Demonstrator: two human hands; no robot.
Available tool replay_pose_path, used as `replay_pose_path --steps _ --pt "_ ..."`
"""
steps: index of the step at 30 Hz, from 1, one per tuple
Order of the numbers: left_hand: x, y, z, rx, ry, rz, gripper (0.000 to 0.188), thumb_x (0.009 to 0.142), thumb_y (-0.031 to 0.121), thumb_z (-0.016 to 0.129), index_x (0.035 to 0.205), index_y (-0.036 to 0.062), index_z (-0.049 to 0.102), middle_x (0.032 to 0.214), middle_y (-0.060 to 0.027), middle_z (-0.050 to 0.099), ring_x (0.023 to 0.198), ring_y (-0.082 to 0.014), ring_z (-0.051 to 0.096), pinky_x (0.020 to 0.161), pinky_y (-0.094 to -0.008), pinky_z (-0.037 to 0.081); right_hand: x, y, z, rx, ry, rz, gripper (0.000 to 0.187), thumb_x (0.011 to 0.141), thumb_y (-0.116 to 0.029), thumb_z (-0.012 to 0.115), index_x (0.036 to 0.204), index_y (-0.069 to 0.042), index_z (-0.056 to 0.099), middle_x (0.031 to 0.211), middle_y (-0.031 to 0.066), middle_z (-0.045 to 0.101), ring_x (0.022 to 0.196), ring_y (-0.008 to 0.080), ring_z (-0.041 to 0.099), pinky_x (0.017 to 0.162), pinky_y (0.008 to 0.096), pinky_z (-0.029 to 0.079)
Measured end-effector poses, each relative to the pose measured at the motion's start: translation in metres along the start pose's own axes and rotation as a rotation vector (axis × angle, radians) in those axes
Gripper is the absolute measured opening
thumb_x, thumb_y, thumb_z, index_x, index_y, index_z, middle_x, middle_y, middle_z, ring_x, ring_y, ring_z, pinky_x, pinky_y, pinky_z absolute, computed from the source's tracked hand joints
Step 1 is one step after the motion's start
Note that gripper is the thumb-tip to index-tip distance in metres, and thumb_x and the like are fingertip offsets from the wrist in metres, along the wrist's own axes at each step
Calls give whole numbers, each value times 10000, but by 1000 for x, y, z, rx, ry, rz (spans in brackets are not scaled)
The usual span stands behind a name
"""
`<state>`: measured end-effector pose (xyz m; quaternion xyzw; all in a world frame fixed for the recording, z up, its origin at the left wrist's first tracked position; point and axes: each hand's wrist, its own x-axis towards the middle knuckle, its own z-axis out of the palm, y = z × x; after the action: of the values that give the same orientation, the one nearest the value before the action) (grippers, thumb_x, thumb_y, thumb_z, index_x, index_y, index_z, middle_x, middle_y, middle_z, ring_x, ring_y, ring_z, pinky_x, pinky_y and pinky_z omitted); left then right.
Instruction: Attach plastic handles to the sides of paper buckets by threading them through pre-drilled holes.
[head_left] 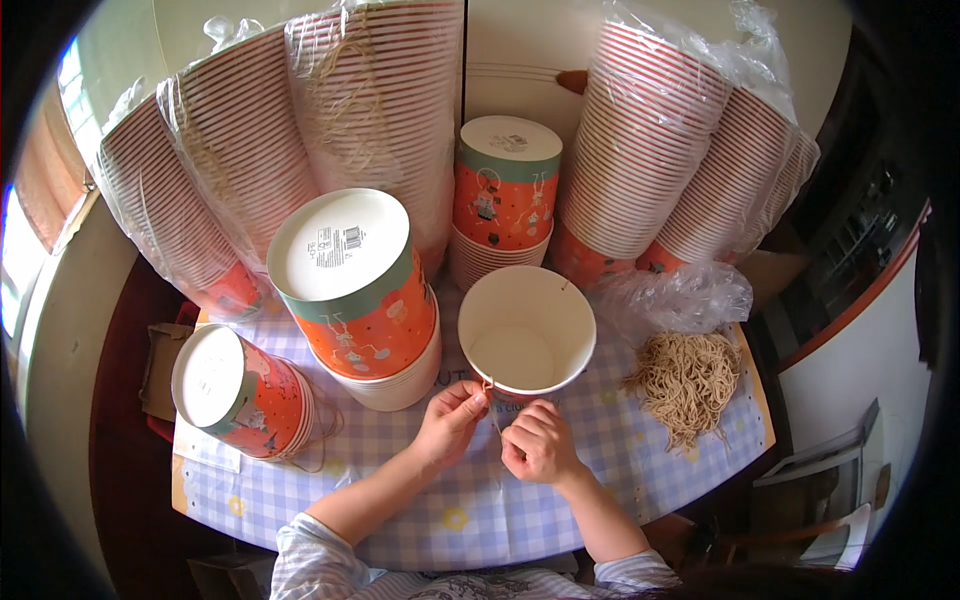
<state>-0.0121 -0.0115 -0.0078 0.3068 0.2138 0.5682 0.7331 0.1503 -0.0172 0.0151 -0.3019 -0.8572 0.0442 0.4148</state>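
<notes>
A paper bucket (573, 332), white inside, stands upright with its open mouth toward me. At its near rim my left hand (452, 420) pinches a thin beige string (489, 384) between thumb and fingertips. My right hand (540, 443) is closed just to the right, below the rim, on the string's lower end; the folded fingers hide most of that grip. A bit of string also shows at the far right of the rim. To the right lies a loose heap of beige strings (690, 385).
Upturned orange-and-green bucket stacks stand left (245, 395), left of centre (350, 300) and behind (507, 190). Tall plastic-wrapped bucket stacks (380, 120) (645, 140) line the back. Crumpled clear plastic (690, 300) lies beside the strings. A checked cloth (400, 515) covers the table.
</notes>
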Motion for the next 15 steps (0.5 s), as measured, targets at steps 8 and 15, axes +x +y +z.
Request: replay_pose_path --steps 8,15 --pt "-1 9 3 36 46 -7 102 865 151 578 872 52 554 826 -7 558 755 -89 488 702 -231 384 -1 4 -11 76 -110 -23 169 532 -47 559 531 -90 396 537 53 403 561 236 467 616 331 420" --pt "-6 1 1 167 19 -73 113 872 150 570 899 41 563 799 -11 571 731 -78 501 662 -223 386 0 -2 -9 63 -55 31 141 633 -124 601 583 -99 471 537 28 465 518 211 498 551 321 411"
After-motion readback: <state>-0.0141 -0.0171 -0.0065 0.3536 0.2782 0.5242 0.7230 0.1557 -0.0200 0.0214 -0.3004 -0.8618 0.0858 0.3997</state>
